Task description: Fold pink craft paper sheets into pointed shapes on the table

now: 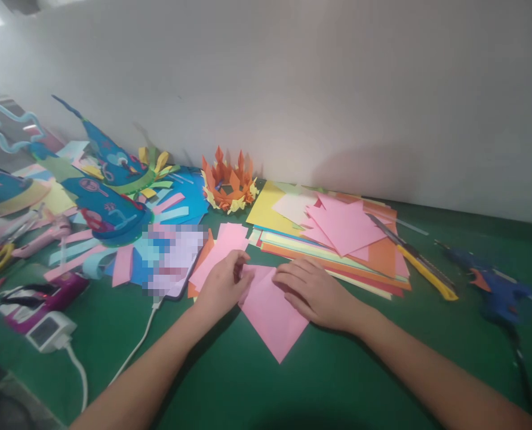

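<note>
A sheet of pink paper [277, 319] lies on the green table with one corner pointing toward me. Along its upper edge a fold or crease shows between my hands. My left hand [223, 280] has its thumb and fingers curled together at the paper's left corner, pinching it. My right hand [317, 292] rests on the right side of the same sheet, with its fingers stretched flat over the upper right edge. Just beyond my left hand are more pink strips of paper [230, 239]. A stack of coloured paper [373, 269], topped by pink squares [344, 224], lies beyond my right hand.
A yellow utility knife [420, 266] lies across the stack's right side, with a blue glue gun [494, 283] farther right. An orange paper crown [230, 182] stands at the back. Blue cone hats [108, 209], a phone [178, 260], a cable [144, 337] and a power strip [46, 301] occupy the left.
</note>
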The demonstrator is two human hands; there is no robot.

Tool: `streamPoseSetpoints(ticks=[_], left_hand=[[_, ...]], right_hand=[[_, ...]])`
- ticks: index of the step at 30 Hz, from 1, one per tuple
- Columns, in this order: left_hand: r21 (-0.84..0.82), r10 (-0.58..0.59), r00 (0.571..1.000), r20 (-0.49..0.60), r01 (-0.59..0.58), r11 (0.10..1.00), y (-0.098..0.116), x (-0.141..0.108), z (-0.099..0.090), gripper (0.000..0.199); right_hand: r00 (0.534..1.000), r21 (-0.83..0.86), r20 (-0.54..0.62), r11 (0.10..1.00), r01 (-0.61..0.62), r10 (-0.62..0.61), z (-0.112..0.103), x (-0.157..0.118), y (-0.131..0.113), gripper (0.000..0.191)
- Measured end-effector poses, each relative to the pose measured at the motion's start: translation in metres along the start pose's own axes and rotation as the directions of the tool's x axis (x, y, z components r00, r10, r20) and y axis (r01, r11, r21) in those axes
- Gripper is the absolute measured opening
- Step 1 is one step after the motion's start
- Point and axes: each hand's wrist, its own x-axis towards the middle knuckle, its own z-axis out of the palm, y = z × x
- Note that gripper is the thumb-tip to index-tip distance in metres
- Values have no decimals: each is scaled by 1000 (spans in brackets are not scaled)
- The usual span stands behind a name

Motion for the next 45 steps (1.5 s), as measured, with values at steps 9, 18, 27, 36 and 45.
streamPoseSetpoints(ticks=[9,18,27,36,45], left_hand=[[42,155,988,5,-155,987,-6,4,-4,2],[159,537,831,144,-555,816,-4,5,-5,15],[134,565,794,225,-600,789,-7,3,-7,21],[133,587,753,297,-641,756,-3,7,-17,28],[119,600,728,333,-663,739,-10,10,-21,23]], right_hand=[[998,-10,56,1000,-7,7,-1,-1,1,36],[999,11,42,1000,-28,28,-3,-2,1,36],[998,11,41,999,-43,42,-1,-2,2,32],[997,-39,66,999,-34,37,-2,-2,1,41],[997,-54,75,998,-33,37,0,-3,2,40]])
